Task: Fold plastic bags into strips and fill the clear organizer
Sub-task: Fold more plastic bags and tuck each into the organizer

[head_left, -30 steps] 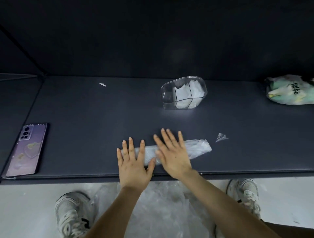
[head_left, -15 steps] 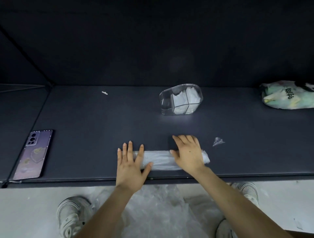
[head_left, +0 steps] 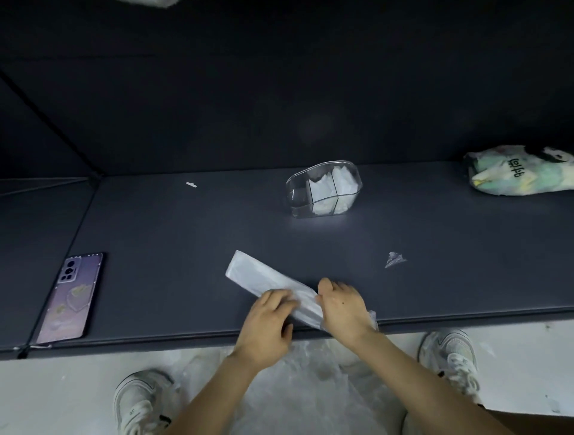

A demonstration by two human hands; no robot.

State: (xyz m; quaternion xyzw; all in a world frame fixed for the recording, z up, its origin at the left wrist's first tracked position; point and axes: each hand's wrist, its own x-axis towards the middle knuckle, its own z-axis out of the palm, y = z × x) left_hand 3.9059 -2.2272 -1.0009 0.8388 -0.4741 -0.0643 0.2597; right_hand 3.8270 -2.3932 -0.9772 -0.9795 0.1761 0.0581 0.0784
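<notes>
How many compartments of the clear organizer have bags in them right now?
2: the middle compartment and the right compartment of the organizer are filled. The left one looks empty.

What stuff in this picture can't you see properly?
Head view:
1. The near end of the folded strip is hidden under the right hand.
2. The printed bag is cut off by the right edge.
3. The white thing at the top edge is almost all cut off.
4. The white pieces in the clear organizer are too small to count.
</notes>
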